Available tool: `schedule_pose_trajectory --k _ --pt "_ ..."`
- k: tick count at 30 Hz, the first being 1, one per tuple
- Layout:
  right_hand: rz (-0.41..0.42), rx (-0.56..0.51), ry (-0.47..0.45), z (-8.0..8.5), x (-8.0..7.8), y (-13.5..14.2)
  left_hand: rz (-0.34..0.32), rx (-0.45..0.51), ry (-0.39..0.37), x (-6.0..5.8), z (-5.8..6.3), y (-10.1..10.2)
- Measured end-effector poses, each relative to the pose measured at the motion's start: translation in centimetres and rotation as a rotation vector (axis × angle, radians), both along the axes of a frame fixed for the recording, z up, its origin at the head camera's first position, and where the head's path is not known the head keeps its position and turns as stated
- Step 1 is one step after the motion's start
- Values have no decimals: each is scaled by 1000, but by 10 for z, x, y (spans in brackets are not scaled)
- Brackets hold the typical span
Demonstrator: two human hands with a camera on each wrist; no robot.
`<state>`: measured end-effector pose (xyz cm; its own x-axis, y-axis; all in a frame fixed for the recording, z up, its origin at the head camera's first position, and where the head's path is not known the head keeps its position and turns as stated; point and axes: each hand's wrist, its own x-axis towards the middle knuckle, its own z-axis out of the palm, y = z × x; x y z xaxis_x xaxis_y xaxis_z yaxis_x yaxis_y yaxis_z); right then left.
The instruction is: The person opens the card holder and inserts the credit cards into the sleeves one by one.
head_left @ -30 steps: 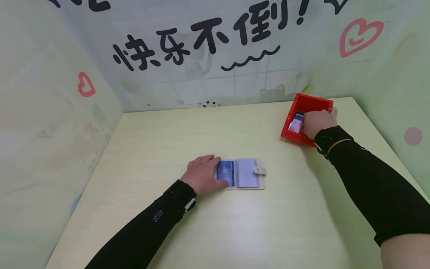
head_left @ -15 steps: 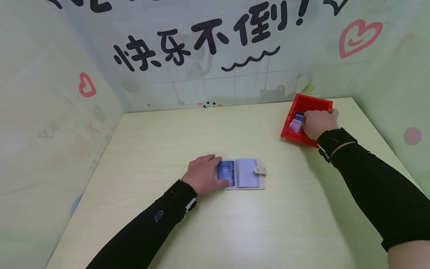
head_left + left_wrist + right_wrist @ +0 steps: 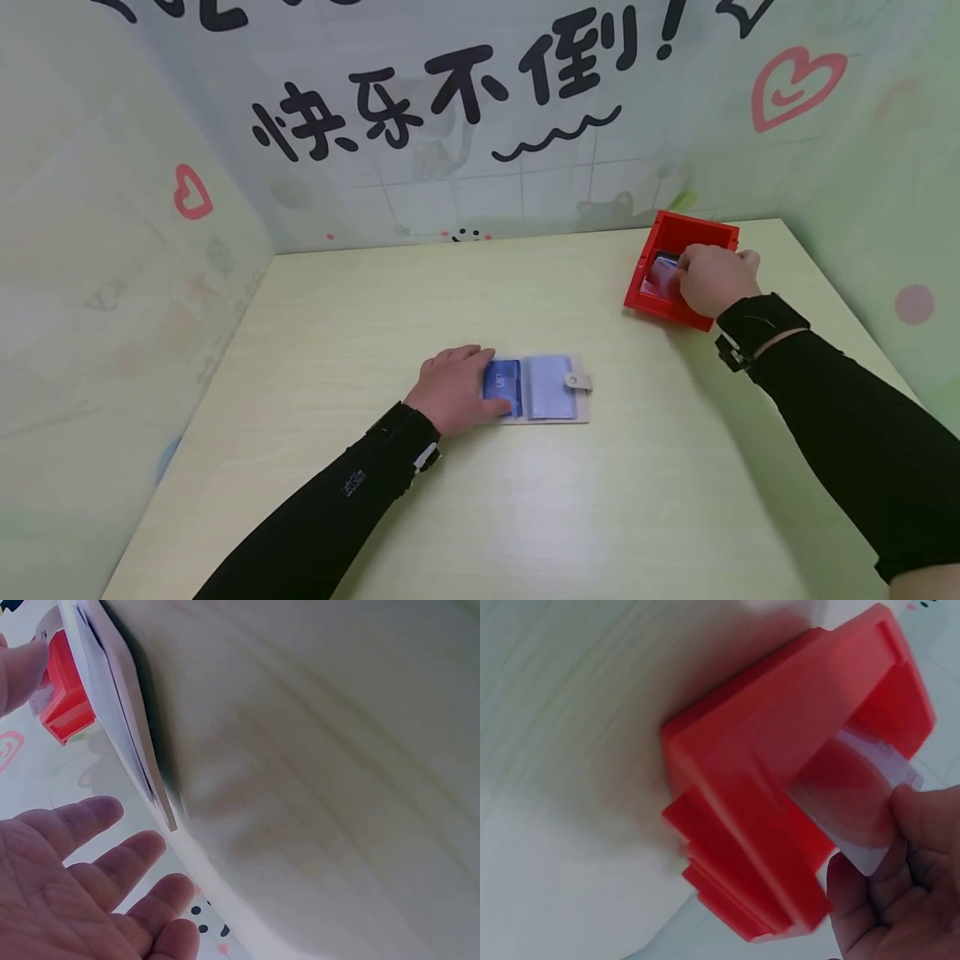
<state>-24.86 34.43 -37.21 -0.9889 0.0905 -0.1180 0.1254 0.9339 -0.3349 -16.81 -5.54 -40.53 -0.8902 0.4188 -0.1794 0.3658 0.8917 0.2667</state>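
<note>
An open card holder (image 3: 553,387) lies flat on the table, a blue card (image 3: 501,385) in its left side and a snap tab at its right edge. My left hand (image 3: 453,390) rests at its left end, fingers extended and spread in the left wrist view. At the red bin (image 3: 652,307), my right hand (image 3: 716,277) reaches over the rim. Its thumb and fingers pinch a pale, partly see-through card (image 3: 855,799), tilted and partly inside the bin. What else lies under that hand is hidden.
The light wooden table (image 3: 360,308) carries the bin at its back right, close to the back wall (image 3: 337,200). Printed side walls stand to the left and right.
My right hand has shifted slightly, and the card at its fingertips has tilted up from the bin floor. The left hand and card holder have stayed in place.
</note>
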Motion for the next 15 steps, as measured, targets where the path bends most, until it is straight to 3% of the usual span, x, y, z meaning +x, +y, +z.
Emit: schedule_pose_trajectory --k 5,15 --pt "-40 -52 73 12 10 -9 -1 7 4 0 1 0" --pt "-127 -292 113 42 31 -30 17 42 9 0 4 0"
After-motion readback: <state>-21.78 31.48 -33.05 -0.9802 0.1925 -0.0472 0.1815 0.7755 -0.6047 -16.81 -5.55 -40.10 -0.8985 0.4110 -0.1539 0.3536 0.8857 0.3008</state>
